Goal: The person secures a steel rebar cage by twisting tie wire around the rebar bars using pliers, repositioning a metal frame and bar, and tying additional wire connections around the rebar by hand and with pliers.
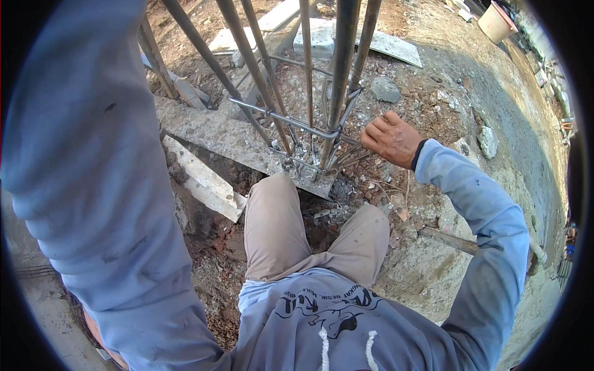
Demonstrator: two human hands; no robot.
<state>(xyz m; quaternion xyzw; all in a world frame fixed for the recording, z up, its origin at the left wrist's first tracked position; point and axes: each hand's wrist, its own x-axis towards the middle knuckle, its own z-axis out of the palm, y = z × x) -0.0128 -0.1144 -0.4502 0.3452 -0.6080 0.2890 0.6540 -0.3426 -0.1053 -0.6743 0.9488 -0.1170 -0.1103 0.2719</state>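
Note:
A cage of upright steel rebars (343, 60) rises before me from a concrete footing (218, 132). Square steel stirrups (297, 123) go around the bars near their base. My right hand (392, 139) is just right of the cage, its fingers curled; a thin wire bundle (352, 153) lies beside and below it, and I cannot tell whether the fingers hold any of it. My left arm reaches up past the top left of the picture, so my left hand is out of view.
Broken concrete slabs (390, 46) lie behind the cage, with a grey lump (385, 89) at its right. Wooden stakes (158, 60) stand at the left. A concrete piece (204, 178) lies by my knee, a wooden piece (448, 240) at right. A bucket (496, 23) is far right.

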